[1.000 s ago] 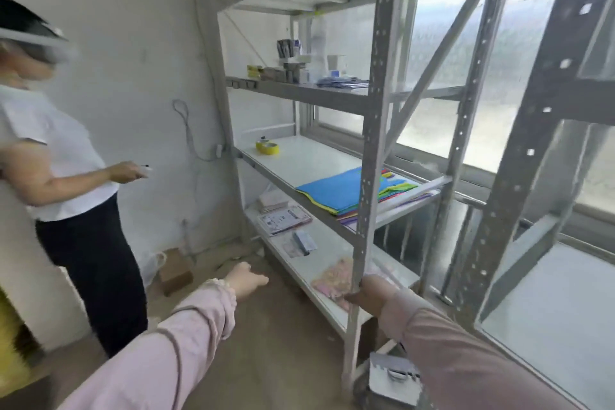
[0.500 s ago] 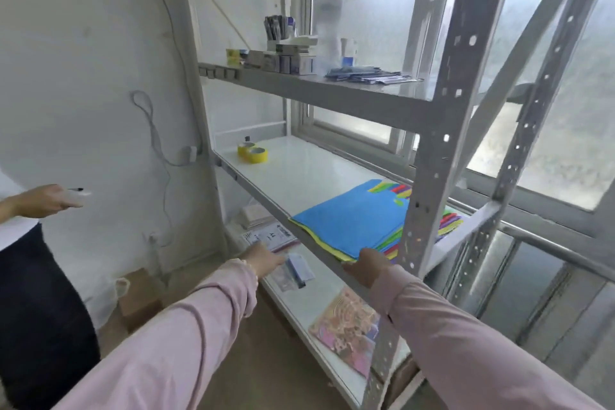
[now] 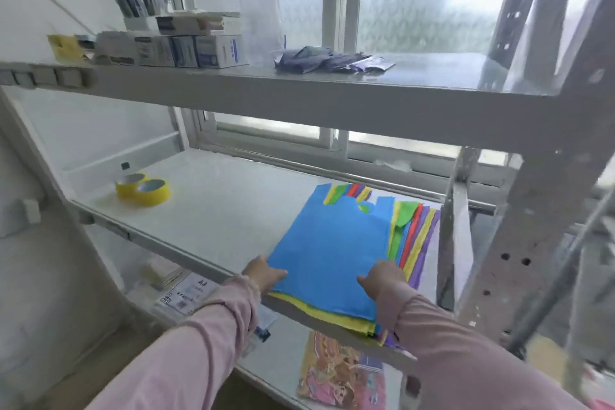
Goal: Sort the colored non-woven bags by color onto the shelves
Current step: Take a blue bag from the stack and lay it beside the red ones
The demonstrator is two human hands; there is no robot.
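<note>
A stack of coloured non-woven bags (image 3: 411, 236) lies on the right part of the middle shelf (image 3: 216, 210). A blue bag (image 3: 332, 243) is on top, with yellow, green, red, orange and purple edges fanned out beneath it. My left hand (image 3: 264, 273) touches the blue bag's near left corner, at the edge of the stack. On the bag's near right part rests my right hand (image 3: 382, 278). Neither hand has lifted anything, and the fingertips are partly hidden.
Two yellow tape rolls (image 3: 143, 190) sit at the middle shelf's left. The upper shelf (image 3: 332, 93) holds small boxes (image 3: 173, 48) and purple packets (image 3: 326, 60). A pink patterned sheet (image 3: 339, 373) and papers lie on the lower shelf. A perforated steel post (image 3: 519, 260) stands at right.
I have stepped closer to the rack and both hands have risen from below the shelf onto the blue bag. The person at left is out of view.
</note>
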